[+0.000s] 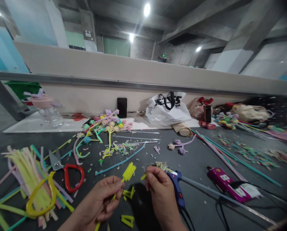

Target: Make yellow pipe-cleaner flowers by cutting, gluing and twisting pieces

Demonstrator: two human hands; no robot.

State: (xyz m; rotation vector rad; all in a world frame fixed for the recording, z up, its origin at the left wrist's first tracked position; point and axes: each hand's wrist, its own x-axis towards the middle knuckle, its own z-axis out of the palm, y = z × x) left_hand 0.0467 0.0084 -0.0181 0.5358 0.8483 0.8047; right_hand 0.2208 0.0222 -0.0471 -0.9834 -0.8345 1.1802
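Note:
My left hand [107, 195] is closed around a yellow pipe-cleaner stem, whose upper end carries a flat cluster of short yellow pieces [129, 171]. Between the thumb and finger of my right hand [161, 189] is a short yellow pipe-cleaner piece [143, 176], held slightly apart from the cluster. Below and between the hands, more cut yellow pieces [127, 220] lie on the dark table [143, 207]. A blue glue gun [178, 189] rests just right of my right hand, with a long clear glue stick [217, 192] extending from it.
At left, scissors [72, 178] with red and yellow handles lie by bundled pipe cleaners [25, 170]. Further back are fuzzy flowers [110, 118], a phone [122, 107], a white bag [168, 110] and a clear cup [49, 112]. A purple corded device [232, 186] lies right.

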